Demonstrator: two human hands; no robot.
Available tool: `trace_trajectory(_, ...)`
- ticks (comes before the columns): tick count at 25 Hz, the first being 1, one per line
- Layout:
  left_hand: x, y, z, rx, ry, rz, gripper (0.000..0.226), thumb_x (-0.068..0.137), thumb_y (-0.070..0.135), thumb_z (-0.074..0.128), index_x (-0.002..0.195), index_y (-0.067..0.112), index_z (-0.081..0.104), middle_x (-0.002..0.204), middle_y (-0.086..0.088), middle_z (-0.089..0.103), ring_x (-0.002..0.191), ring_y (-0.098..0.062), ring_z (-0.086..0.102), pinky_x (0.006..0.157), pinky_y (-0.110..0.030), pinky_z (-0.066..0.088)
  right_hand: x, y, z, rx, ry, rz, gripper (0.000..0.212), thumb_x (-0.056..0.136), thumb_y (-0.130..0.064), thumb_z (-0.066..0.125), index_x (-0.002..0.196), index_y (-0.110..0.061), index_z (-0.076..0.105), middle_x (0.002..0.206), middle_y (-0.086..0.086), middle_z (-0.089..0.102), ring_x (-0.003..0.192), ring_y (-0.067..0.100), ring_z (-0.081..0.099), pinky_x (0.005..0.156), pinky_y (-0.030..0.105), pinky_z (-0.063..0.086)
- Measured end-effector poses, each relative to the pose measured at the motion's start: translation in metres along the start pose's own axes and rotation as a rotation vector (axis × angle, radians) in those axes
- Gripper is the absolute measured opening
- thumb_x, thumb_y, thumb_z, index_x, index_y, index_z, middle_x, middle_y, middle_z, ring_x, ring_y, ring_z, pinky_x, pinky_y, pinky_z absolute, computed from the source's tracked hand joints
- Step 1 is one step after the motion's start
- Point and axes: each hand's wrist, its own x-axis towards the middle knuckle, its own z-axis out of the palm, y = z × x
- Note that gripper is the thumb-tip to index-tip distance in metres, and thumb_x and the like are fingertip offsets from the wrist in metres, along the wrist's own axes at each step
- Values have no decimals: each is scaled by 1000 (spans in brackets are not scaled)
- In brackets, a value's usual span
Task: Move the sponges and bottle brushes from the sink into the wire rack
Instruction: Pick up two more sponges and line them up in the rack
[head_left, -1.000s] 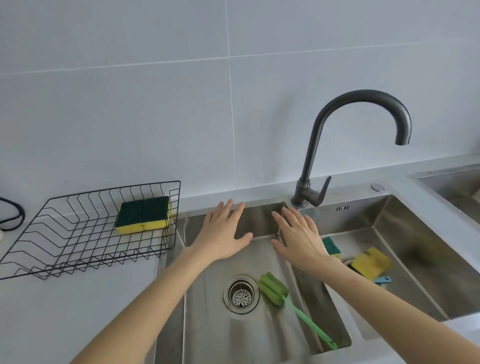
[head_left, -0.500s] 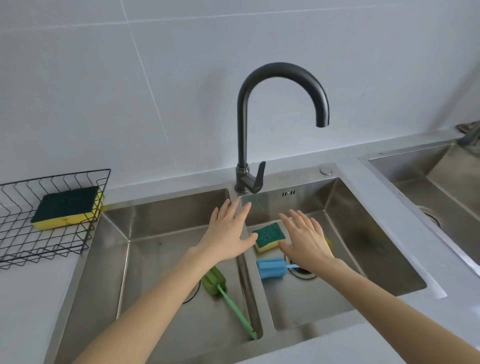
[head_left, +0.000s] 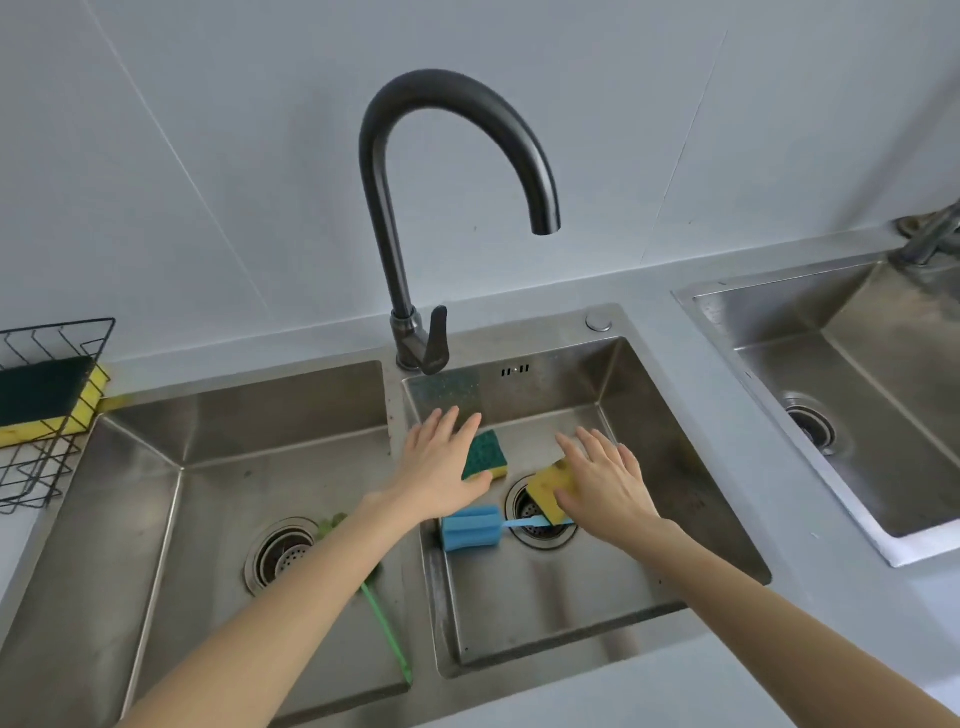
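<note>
Currently both hands are held spread: green-topped sponge (head_left: 485, 455) at 2 o'clock of left hand (head_left: 444, 470), yellow sponge (head_left: 551, 486) at 9 o'clock of right hand (head_left: 605, 486).

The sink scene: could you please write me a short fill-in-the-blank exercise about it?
1. The blue bottle brush lies in the ____ basin of the sink.
2. The wire rack holds ____ sponge.
3. The faucet is ____ in colour.
4. Both hands, left hand and right hand, are ____.

Answers: right; one; black; open
</note>
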Motion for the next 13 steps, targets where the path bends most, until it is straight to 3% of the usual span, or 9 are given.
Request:
trace_trajectory(5,31,0,17,10,-65,-60,72,89,43,44,145,21,5,156,-11,4,143,-28,3,117,-45,6,19,23,7,9,-57,3,65,89,-28,49,146,-21,18,156,5,17,146,22,9,118,44,9)
trace_trajectory(13,67,-10,53,-40,-165,-127,74,88,41,46,145,18,5,156,-13,5,143,-30,6,116,-47,10,51,34,45,-81,-290,-33,72,88,-24,55,147,-20,14,157,5,12,146,24,7,118,45,10)
